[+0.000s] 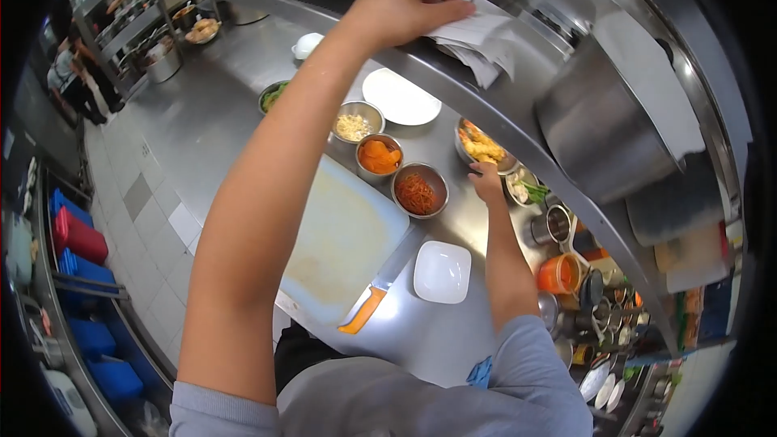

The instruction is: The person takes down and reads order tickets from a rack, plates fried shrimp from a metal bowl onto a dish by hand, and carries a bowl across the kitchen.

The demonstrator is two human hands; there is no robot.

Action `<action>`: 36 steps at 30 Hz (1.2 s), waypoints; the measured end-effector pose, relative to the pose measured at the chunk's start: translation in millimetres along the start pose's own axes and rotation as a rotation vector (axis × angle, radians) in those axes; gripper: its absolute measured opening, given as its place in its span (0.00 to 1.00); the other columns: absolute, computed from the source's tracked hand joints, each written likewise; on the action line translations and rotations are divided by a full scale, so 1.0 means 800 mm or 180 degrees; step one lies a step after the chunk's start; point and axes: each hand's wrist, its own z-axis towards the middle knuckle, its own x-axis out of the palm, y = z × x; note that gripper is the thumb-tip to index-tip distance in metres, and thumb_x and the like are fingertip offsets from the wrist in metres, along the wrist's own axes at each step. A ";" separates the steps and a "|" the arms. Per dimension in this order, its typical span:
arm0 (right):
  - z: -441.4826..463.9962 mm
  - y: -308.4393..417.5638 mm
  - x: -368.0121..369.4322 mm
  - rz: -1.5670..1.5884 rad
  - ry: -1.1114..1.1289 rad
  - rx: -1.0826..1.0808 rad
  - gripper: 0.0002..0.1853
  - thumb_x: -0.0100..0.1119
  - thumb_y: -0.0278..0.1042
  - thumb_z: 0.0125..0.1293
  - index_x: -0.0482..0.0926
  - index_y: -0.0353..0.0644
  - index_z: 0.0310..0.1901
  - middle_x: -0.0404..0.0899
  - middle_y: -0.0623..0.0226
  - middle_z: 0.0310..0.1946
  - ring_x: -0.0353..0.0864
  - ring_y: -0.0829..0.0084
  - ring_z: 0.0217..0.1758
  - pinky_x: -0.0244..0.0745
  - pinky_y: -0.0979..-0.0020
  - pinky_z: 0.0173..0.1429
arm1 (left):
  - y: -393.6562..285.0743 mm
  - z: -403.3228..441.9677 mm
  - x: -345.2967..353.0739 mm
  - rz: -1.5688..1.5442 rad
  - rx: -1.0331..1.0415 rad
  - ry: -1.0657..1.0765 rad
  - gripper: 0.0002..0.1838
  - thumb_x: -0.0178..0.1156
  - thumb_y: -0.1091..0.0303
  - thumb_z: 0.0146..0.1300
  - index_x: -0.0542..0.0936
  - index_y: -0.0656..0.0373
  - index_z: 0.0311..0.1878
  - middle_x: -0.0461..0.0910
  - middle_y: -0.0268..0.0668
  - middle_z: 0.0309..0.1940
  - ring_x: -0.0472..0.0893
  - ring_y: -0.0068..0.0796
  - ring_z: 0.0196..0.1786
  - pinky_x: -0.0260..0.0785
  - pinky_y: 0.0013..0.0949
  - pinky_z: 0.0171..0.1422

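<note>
On the raised metal shelf (530,73) above the desk (227,105), the left hand (405,12) pinches the edge of some loose white papers (477,36), thumb and fingers drawn close together on them. The sheets lie in an untidy stack, and their lower corners hang over the front edge of the shelf. A large metal pot (603,113) stands to the right of the papers.

Lower down, the right hand (487,182) is at the near edge of a metal bowl (509,164) that holds yellow-orange food (479,146). Its fingertips are at the rim, but I cannot tell whether they grip it. This bowl sits on the desk, partly under the shelf, just beside another bowl with pale pieces and green stalks (534,193).

To the left of the right hand, three small metal bowls stand in a slanting row: one with red shreds (414,194), one with orange slices (379,155) and one with pale chopped bits (353,127). A white oval plate (402,97) lies beyond them. Nearer the body are a cutting board (340,235), an orange-handled knife (364,310) along its right edge, and a white square dish (443,273).
</note>
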 end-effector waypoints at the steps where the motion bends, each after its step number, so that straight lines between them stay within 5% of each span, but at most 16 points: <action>1: -0.016 0.000 0.003 0.0155 -0.0102 -0.0271 0.18 0.71 0.31 0.61 0.87 0.40 0.53 0.80 0.54 0.56 0.79 0.57 0.63 0.73 0.61 0.69 | 0.000 -0.001 -0.001 -0.0005 0.0060 -0.0038 0.27 0.69 0.40 0.64 0.89 0.58 0.46 0.86 0.40 0.31 0.81 0.31 0.34 0.74 0.34 0.43; 7: -0.131 0.016 0.005 0.0304 -0.0383 -0.0348 0.16 0.69 0.28 0.62 0.88 0.44 0.52 0.80 0.52 0.56 0.81 0.53 0.60 0.76 0.59 0.67 | -0.006 0.001 -0.005 0.0046 0.0106 0.0100 0.24 0.67 0.46 0.69 0.88 0.61 0.50 0.86 0.35 0.34 0.79 0.21 0.38 0.71 0.28 0.47; 13: -0.254 0.070 -0.030 0.0053 -0.0521 0.0305 0.15 0.68 0.27 0.63 0.89 0.43 0.51 0.79 0.52 0.62 0.79 0.50 0.61 0.75 0.58 0.68 | -0.011 0.001 -0.003 -0.0030 -0.0058 0.0096 0.25 0.67 0.47 0.69 0.88 0.63 0.49 0.85 0.34 0.32 0.76 0.18 0.37 0.69 0.25 0.45; 23: -0.407 0.068 -0.052 0.0142 -0.0777 0.0881 0.14 0.69 0.29 0.63 0.89 0.44 0.51 0.77 0.54 0.64 0.77 0.51 0.65 0.73 0.58 0.70 | 0.003 0.007 -0.002 -0.0250 0.0131 -0.0089 0.25 0.67 0.45 0.68 0.89 0.62 0.46 0.85 0.35 0.30 0.76 0.22 0.33 0.70 0.29 0.42; 30: -0.495 0.100 -0.081 0.0497 -0.0360 0.1012 0.11 0.68 0.30 0.66 0.89 0.44 0.49 0.79 0.58 0.64 0.82 0.54 0.61 0.77 0.62 0.65 | 0.016 0.006 -0.005 -0.0414 0.0355 -0.0526 0.24 0.64 0.45 0.71 0.90 0.61 0.46 0.87 0.37 0.35 0.78 0.21 0.39 0.70 0.26 0.51; 32: -0.510 0.108 -0.102 0.0684 -0.0135 0.1039 0.10 0.68 0.31 0.66 0.89 0.44 0.47 0.80 0.59 0.63 0.84 0.54 0.59 0.77 0.62 0.64 | 0.017 0.004 0.000 -0.0556 0.0746 -0.0672 0.25 0.63 0.46 0.73 0.89 0.64 0.43 0.85 0.35 0.31 0.76 0.21 0.35 0.68 0.26 0.45; 34: -0.512 0.126 -0.134 0.0887 0.0172 0.1811 0.08 0.67 0.31 0.66 0.89 0.43 0.45 0.81 0.60 0.63 0.86 0.54 0.56 0.79 0.62 0.62 | 0.006 -0.011 -0.009 -0.0937 0.0035 -0.1088 0.25 0.60 0.48 0.76 0.87 0.64 0.36 0.79 0.32 0.25 0.72 0.19 0.29 0.63 0.25 0.36; 36: -0.505 0.137 -0.149 0.0499 -0.0226 0.1786 0.10 0.67 0.31 0.65 0.89 0.47 0.48 0.82 0.62 0.61 0.85 0.54 0.56 0.79 0.62 0.60 | 0.008 -0.033 -0.001 -0.2002 0.0315 -0.1814 0.25 0.55 0.52 0.80 0.78 0.59 0.26 0.70 0.28 0.21 0.66 0.18 0.24 0.56 0.26 0.30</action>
